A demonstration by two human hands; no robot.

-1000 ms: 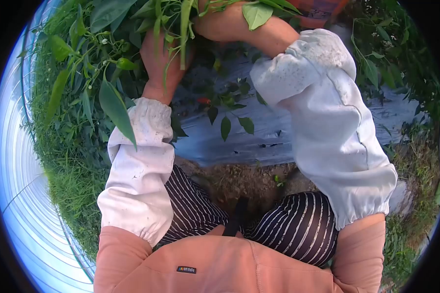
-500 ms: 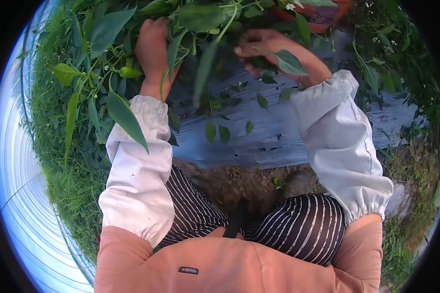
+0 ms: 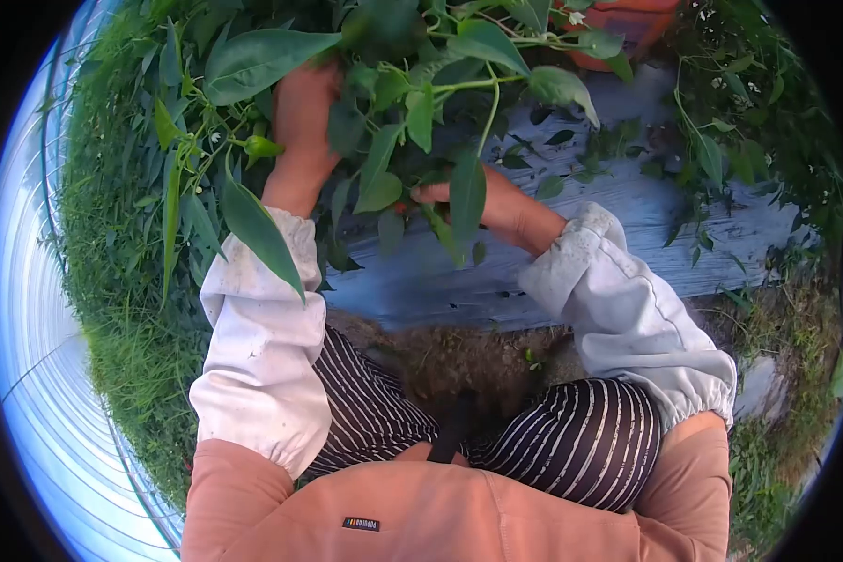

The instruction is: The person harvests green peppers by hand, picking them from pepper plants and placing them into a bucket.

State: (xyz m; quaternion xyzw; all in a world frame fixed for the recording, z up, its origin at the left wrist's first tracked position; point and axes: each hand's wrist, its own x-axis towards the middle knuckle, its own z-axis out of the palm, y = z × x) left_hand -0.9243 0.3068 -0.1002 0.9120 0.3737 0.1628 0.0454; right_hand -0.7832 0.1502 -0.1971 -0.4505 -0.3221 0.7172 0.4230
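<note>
My left hand (image 3: 307,108) reaches up into the leafy plant (image 3: 276,58) at upper left; leaves and blur hide its fingers. My right hand (image 3: 485,199) is lower and nearer the middle, under hanging leaves, its fingers mostly covered by a broad leaf (image 3: 467,197). What either hand holds, if anything, does not show. A small green pepper (image 3: 262,147) hangs just left of my left wrist. Pale sleeve covers wrap both forearms.
An orange-red container (image 3: 628,30) stands at the top right among plants. Silvery plastic sheeting (image 3: 571,272) covers the bed under the stems. Bare soil (image 3: 459,361) lies before my striped knees. Dense foliage (image 3: 131,262) lines the left, beside a curved translucent wall (image 3: 37,375).
My right hand has moved down and left, behind leaves. My left hand has shifted slightly right and down. Leafy branches now hang lower across the middle.
</note>
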